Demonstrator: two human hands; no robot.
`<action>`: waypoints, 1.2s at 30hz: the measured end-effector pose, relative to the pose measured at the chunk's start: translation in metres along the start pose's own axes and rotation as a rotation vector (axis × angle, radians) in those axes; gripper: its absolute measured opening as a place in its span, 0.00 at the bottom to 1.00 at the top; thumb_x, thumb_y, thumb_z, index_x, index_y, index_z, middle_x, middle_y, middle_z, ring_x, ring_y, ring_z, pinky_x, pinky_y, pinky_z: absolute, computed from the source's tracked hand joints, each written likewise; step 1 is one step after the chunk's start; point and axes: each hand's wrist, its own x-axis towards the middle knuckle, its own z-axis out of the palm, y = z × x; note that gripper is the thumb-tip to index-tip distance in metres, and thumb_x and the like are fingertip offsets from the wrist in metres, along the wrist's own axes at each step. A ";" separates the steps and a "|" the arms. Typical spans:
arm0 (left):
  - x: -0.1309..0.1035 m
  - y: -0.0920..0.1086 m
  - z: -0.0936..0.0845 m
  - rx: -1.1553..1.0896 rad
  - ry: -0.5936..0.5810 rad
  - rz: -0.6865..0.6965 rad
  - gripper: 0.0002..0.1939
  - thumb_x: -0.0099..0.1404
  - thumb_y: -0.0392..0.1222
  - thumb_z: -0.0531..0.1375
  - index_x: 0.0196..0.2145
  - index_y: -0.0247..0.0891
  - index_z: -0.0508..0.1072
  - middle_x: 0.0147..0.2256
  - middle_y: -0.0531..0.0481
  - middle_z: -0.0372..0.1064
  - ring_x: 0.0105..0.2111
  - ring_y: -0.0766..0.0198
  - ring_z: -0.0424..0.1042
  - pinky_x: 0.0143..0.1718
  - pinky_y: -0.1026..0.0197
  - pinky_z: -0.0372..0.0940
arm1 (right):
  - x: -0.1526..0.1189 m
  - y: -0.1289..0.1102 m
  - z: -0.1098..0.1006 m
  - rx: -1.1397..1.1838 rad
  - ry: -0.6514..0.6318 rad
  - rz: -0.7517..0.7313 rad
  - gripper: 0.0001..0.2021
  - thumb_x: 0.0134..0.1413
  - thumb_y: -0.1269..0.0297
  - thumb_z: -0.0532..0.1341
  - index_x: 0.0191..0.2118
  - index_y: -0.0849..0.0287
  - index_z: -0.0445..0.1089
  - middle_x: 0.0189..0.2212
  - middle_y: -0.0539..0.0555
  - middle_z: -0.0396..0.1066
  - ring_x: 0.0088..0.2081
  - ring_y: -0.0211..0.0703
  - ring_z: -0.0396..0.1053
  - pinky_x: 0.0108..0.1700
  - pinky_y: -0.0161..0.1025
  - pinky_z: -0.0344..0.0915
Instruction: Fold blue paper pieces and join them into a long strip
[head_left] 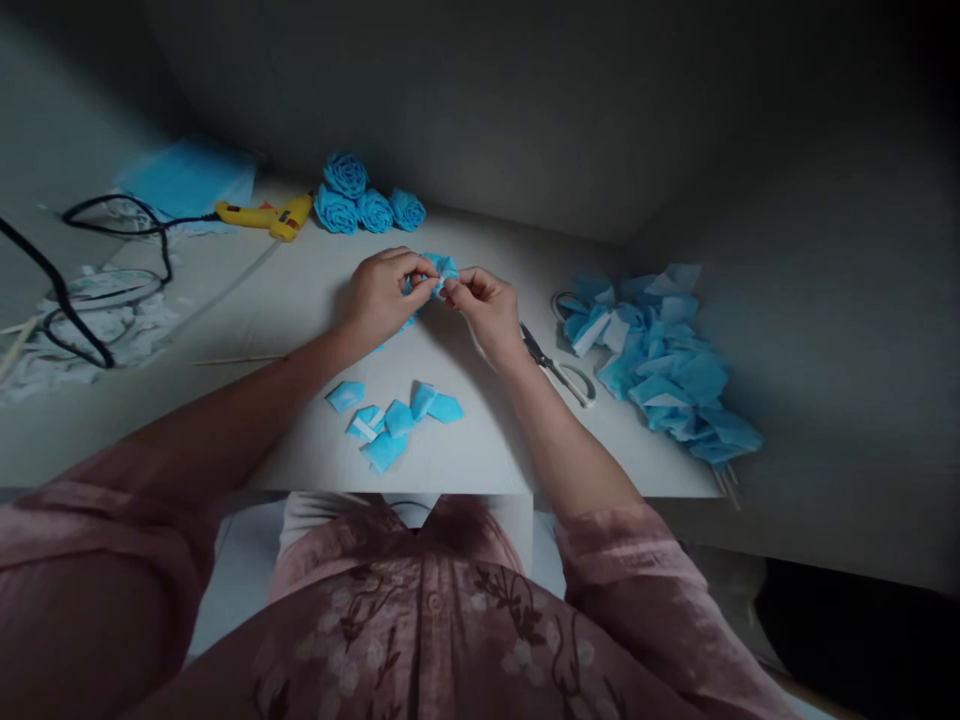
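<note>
Embroidered pink shirt [427, 630] nearest my remote view, I have left hand [386, 292] and right hand [486, 308] pinching blue paper [448, 266], where light, even pressure should prevent tears.

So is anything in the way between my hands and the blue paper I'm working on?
Nothing visible: the left hand and right hand both pinch the blue paper. The scissors lie off to the right.
</note>
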 end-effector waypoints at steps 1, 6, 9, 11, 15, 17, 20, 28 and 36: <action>0.000 -0.001 0.000 0.024 -0.003 0.009 0.04 0.66 0.36 0.66 0.33 0.42 0.81 0.31 0.50 0.75 0.34 0.59 0.71 0.40 0.56 0.66 | 0.000 0.000 0.000 -0.006 -0.003 -0.006 0.21 0.58 0.42 0.74 0.33 0.55 0.74 0.31 0.49 0.75 0.36 0.39 0.72 0.43 0.37 0.71; 0.000 -0.002 0.001 0.103 -0.014 0.049 0.04 0.66 0.37 0.65 0.34 0.40 0.81 0.30 0.50 0.75 0.34 0.59 0.71 0.42 0.55 0.66 | 0.000 0.004 0.001 -0.080 0.006 -0.087 0.19 0.60 0.44 0.72 0.33 0.56 0.75 0.29 0.47 0.72 0.34 0.38 0.68 0.40 0.37 0.66; -0.001 -0.003 0.002 0.137 -0.019 0.061 0.05 0.65 0.35 0.64 0.32 0.40 0.80 0.29 0.51 0.74 0.33 0.59 0.70 0.42 0.55 0.66 | -0.001 0.004 0.003 -0.153 0.015 -0.130 0.19 0.61 0.45 0.70 0.32 0.56 0.73 0.28 0.47 0.72 0.34 0.38 0.68 0.40 0.37 0.64; 0.000 -0.003 0.002 0.151 -0.017 0.070 0.06 0.64 0.34 0.63 0.30 0.40 0.78 0.28 0.51 0.73 0.33 0.59 0.70 0.41 0.55 0.66 | -0.002 0.002 0.004 -0.204 0.018 -0.145 0.18 0.62 0.46 0.69 0.32 0.56 0.72 0.28 0.47 0.72 0.33 0.38 0.68 0.40 0.37 0.64; 0.000 -0.004 0.001 0.146 -0.023 0.091 0.05 0.63 0.35 0.63 0.29 0.41 0.78 0.27 0.51 0.72 0.32 0.58 0.69 0.41 0.55 0.66 | -0.005 -0.002 0.005 -0.290 0.026 -0.157 0.17 0.65 0.49 0.67 0.32 0.56 0.72 0.27 0.47 0.71 0.33 0.39 0.67 0.39 0.37 0.63; 0.000 -0.004 0.001 0.134 -0.028 0.088 0.05 0.63 0.35 0.64 0.29 0.40 0.78 0.27 0.51 0.72 0.32 0.59 0.69 0.40 0.55 0.66 | -0.005 -0.002 0.004 -0.303 0.023 -0.172 0.16 0.65 0.50 0.66 0.32 0.56 0.72 0.27 0.48 0.71 0.33 0.39 0.67 0.39 0.37 0.63; 0.000 -0.004 0.001 0.121 -0.035 0.066 0.05 0.62 0.33 0.64 0.29 0.41 0.77 0.27 0.52 0.71 0.31 0.60 0.68 0.40 0.56 0.65 | -0.005 -0.001 0.004 -0.310 0.017 -0.186 0.15 0.65 0.51 0.66 0.32 0.56 0.72 0.28 0.48 0.72 0.32 0.39 0.67 0.38 0.38 0.62; 0.001 -0.004 0.001 0.098 -0.044 0.033 0.07 0.63 0.32 0.63 0.27 0.40 0.76 0.26 0.52 0.69 0.32 0.60 0.68 0.42 0.56 0.65 | -0.004 0.005 0.003 -0.279 0.011 -0.210 0.21 0.64 0.42 0.66 0.32 0.57 0.74 0.28 0.49 0.74 0.33 0.40 0.69 0.39 0.39 0.64; 0.000 -0.004 0.001 0.148 -0.052 0.028 0.05 0.63 0.34 0.64 0.33 0.40 0.81 0.29 0.51 0.73 0.34 0.59 0.71 0.45 0.56 0.67 | -0.001 0.009 0.000 -0.276 0.010 -0.234 0.22 0.65 0.40 0.65 0.36 0.57 0.78 0.31 0.51 0.79 0.34 0.42 0.73 0.41 0.39 0.66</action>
